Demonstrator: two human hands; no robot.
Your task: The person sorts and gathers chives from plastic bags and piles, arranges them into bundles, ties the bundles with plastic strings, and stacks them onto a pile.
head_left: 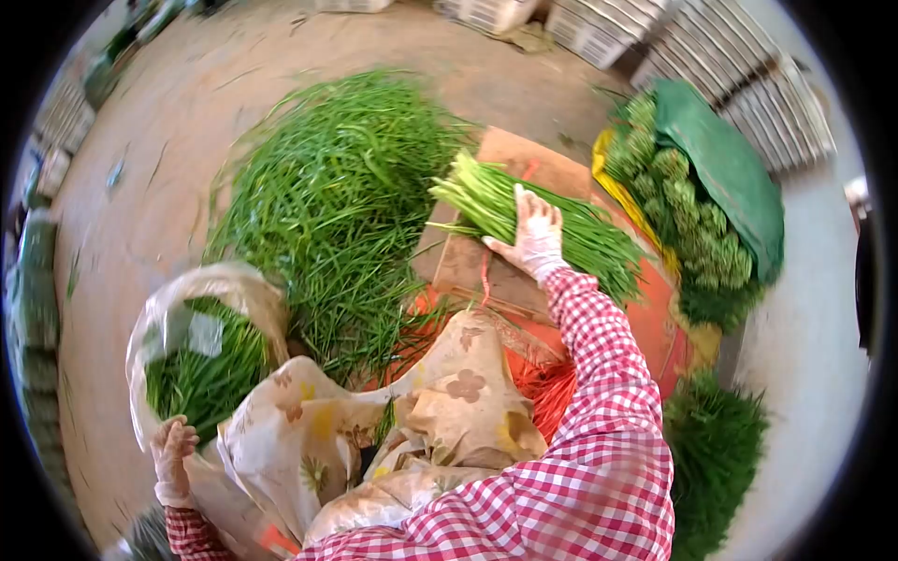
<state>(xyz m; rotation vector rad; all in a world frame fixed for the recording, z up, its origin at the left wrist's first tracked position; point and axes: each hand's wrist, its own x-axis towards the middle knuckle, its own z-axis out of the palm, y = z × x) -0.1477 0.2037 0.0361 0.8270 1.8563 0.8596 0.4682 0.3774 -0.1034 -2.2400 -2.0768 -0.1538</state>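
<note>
My right hand (535, 234), in a thin pale glove, lies over a bunch of garlic chives (580, 234), thumb on the near side and fingers across the top. The bunch rests on a cardboard-covered board (496, 271), its pale stem ends pointing left. At lower left, my gloved left hand (173, 451) has its fingers curled at the rim of a clear plastic bag (154, 327). Loose green leaves (210, 374) fill that bag. A large heap of loose chives (346, 178) lies on the floor beyond my lap, left of the board.
Tied bunches (687, 201) are stacked at right under a green cover (725, 173). Red ties (552, 397) lie by my knee. More greens (716, 458) sit at lower right. White crates (599, 28) line the back, and green bundles (36, 290) the left edge.
</note>
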